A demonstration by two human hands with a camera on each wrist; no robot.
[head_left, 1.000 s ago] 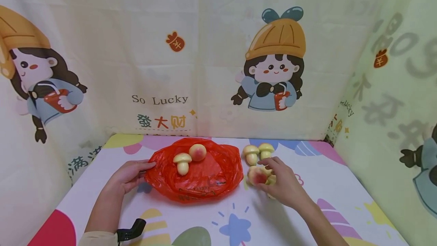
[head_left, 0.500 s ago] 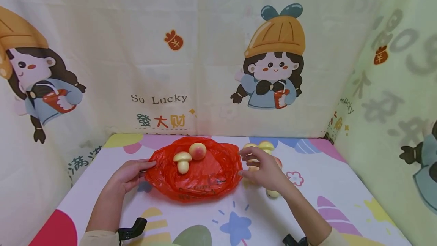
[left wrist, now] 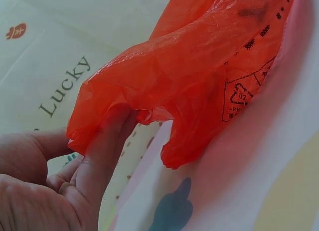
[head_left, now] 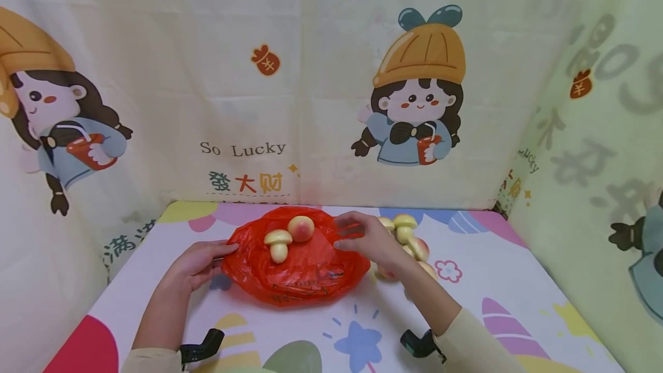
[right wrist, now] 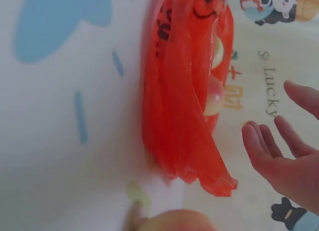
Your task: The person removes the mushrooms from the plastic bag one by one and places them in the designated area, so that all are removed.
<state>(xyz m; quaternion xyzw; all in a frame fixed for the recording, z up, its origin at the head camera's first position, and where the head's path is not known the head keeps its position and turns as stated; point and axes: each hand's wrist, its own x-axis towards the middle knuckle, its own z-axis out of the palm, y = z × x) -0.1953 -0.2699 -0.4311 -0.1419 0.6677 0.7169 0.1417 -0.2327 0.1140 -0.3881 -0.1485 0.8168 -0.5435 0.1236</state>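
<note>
My left hand pinches the left edge of a red plastic bag, whose mouth lies open. In the left wrist view, the bag's film is between thumb and fingers. Inside the bag are a toy mushroom and a toy peach, cream with a pink blush. My right hand is above the bag's right side with fingers spread and nothing in them. The right wrist view shows that hand beside the bag.
Right of the bag, several toy mushrooms and peaches are grouped on the patterned tabletop, some partly hidden by my right arm. A printed curtain surrounds the table at the back and sides.
My right hand has moved left from the toy mushrooms and peaches to over the bag's right side. My left hand stays at the bag's edge.
</note>
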